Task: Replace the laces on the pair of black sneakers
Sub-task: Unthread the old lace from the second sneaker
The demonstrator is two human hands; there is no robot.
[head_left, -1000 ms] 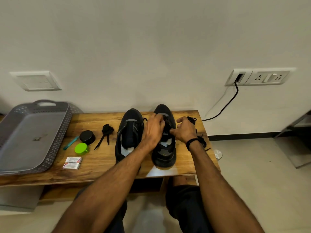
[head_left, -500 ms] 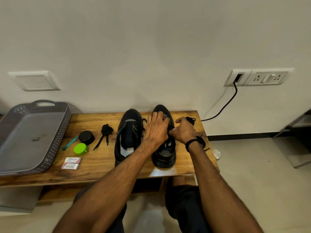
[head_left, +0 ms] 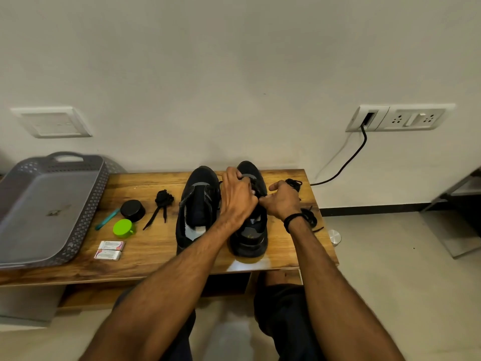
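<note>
Left hand (head_left: 238,198) has slid back toward right hand (head_left: 283,201) over right sneaker (head_left: 251,230).

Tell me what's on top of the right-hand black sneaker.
Both hands, left hand and right hand, rest on the right-hand black sneaker, working its black lace. They cover the eyelets and tongue.

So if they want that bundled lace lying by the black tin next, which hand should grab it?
Left, probably. The bundled lace lies left of both sneakers, on the left hand's side; the right hand would have to cross over both shoes.
</note>
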